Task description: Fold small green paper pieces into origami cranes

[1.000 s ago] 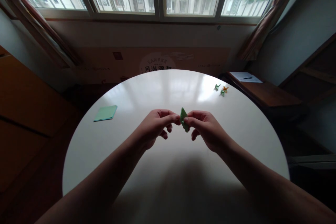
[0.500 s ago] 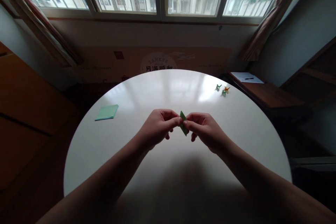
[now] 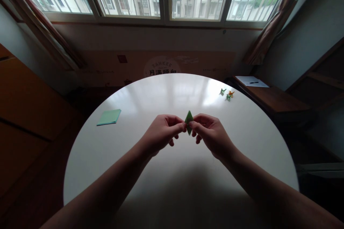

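A small green folded paper (image 3: 189, 116), shaped like a narrow diamond, is held upright above the middle of the table. My left hand (image 3: 167, 130) pinches its left edge between thumb and fingers. From the other side, my right hand (image 3: 206, 130) grips the paper, its thumb lying over the front. The lower fingers of both hands are curled loosely. Part of the paper's middle is hidden behind the thumbs.
On the white round table (image 3: 172, 93), a stack of light green paper sheets (image 3: 109, 117) lies at the left. Several small folded paper figures, including an orange one (image 3: 230, 94), stand at the back right. Beyond is a wooden side table (image 3: 279, 98) with a white sheet and a pen.
The green folded paper has turned from a leftward tilt to nearly upright, showing more of its face. Both hands keep their pinch. The view has shifted slightly.
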